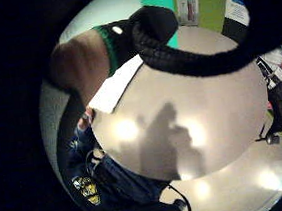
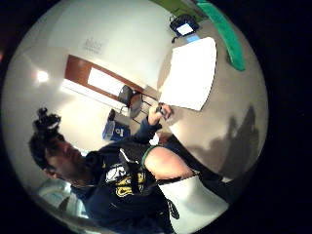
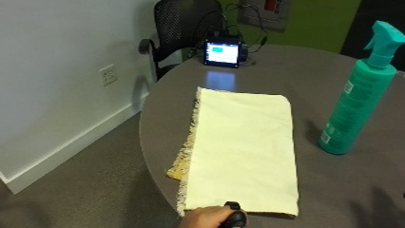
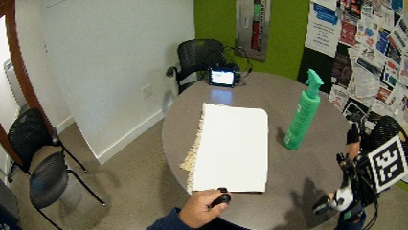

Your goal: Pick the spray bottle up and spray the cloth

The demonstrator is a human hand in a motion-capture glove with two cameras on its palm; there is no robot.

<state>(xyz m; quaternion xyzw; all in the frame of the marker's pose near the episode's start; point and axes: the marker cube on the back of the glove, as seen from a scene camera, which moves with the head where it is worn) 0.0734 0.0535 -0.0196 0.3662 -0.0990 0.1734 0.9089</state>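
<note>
Nearest, at the round grey bench (image 3: 354, 185) edge: a bare left hand (image 4: 203, 207) curled round a small black object (image 4: 221, 198). Gloved right hand (image 4: 347, 189) raised beside the bench; fingers' state cannot be told. Flat cream woven cloth (image 3: 244, 149), fringed, mid-bench. Tall teal plastic spray bottle (image 3: 357, 92) upright beside it, untouched. Farther: small lit screen (image 3: 223, 52).

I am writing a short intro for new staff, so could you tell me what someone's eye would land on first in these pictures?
First, the tall teal spray bottle standing upright on the round grey table, apart from the cloth. Next, the pale cloth spread flat mid-table, its frayed edge toward the white wall. The gloved right hand hovers off the table's edge near the bottle, touching nothing, while the bare hand holds a small black object by the cloth's near edge.
</note>
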